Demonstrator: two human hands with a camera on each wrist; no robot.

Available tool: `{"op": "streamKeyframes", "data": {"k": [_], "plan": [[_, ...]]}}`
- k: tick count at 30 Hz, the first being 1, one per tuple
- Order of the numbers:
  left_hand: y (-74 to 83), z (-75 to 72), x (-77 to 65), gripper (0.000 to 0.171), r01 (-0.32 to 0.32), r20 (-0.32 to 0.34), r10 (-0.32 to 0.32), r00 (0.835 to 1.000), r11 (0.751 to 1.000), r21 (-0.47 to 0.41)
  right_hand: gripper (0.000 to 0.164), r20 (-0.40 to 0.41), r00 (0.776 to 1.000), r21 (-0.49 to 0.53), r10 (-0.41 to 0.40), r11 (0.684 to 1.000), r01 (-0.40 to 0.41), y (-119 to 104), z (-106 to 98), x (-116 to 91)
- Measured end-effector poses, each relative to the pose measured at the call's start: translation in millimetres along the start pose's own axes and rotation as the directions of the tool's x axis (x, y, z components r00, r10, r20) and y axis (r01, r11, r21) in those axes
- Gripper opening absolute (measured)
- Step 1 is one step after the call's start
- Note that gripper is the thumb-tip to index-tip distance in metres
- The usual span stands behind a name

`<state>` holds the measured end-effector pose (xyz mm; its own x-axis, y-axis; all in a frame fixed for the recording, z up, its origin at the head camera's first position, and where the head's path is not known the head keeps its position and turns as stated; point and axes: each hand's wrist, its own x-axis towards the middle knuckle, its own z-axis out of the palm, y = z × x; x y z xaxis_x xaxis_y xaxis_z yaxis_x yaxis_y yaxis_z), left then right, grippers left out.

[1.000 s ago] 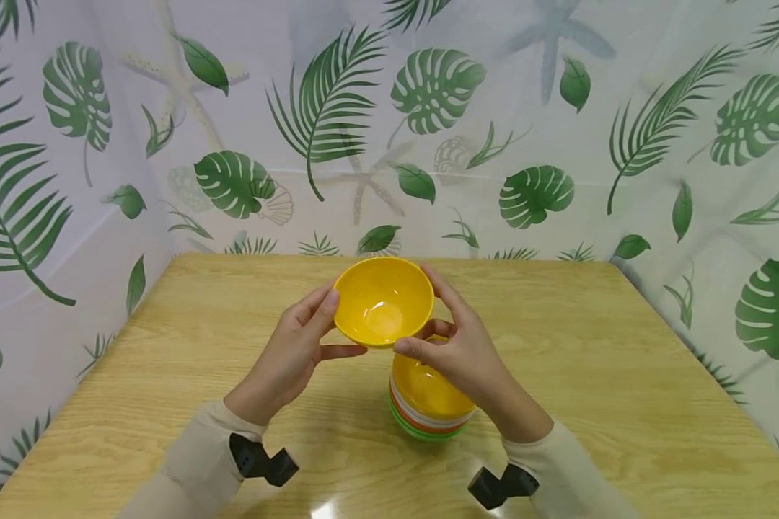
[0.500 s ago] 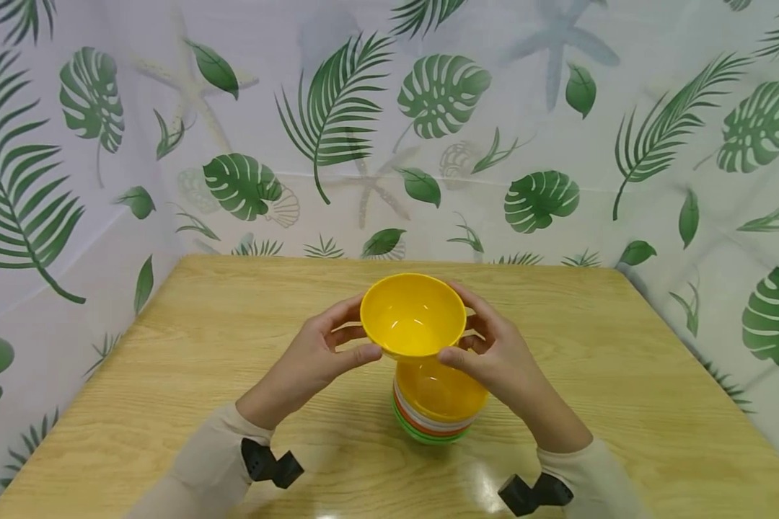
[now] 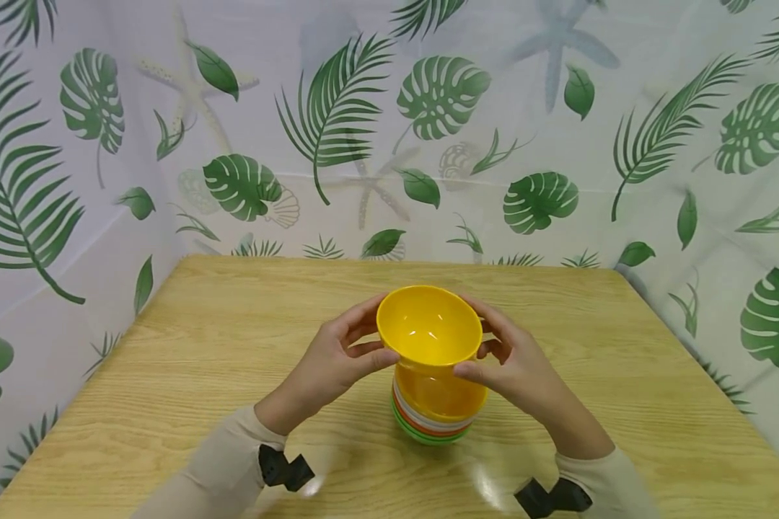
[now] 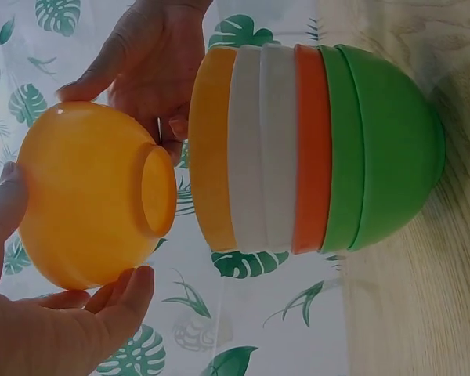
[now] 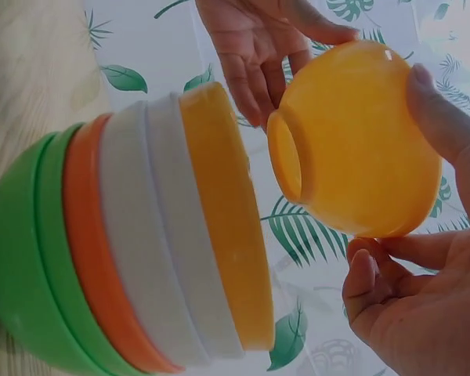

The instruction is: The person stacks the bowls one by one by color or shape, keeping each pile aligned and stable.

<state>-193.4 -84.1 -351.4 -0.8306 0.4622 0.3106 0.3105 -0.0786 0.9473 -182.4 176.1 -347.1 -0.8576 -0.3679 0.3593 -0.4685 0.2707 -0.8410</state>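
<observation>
Both hands hold a small yellow bowl (image 3: 428, 324) by its sides, in the air above a stack of nested bowls. My left hand (image 3: 337, 360) grips its left side, thumb near the front rim. On the opposite side my right hand (image 3: 526, 367) has its thumb at the front and fingers around the outer wall. The stack stands upright on the table: a yellow bowl (image 4: 211, 149) on top, then white bowls (image 4: 258, 149), an orange bowl (image 4: 312, 149) and green bowls (image 4: 392, 149) at the bottom. In both wrist views a gap separates the held bowl's foot from the stack.
The wooden table (image 3: 234, 317) extends around the stack on all sides. Its back edge meets a white cloth (image 3: 467, 166) printed with green leaves, which also covers both sides.
Both hands have carried the yellow bowl rightward and down, from left of the stack to above it. The left thumb has moved from the rim's left side to its front. The stack stays put.
</observation>
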Motion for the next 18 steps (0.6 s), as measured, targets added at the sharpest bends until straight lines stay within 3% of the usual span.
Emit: {"op": "streamKeyframes", "data": {"k": [8,18], "plan": [[-4.7,4.6,3.4,0.078,-0.021,0.026,0.018,1.0,0.991,0.129,0.074,0.061,0.997,-0.068,-0.049,0.996,0.053,5,-14,-7],[-8.6,9.1,2.1,0.075,0.034,0.078,-0.05,0.996,0.98,0.196,0.076,0.083,0.997,-0.157,-0.001,0.987,0.014,13,-19,-16]]}}
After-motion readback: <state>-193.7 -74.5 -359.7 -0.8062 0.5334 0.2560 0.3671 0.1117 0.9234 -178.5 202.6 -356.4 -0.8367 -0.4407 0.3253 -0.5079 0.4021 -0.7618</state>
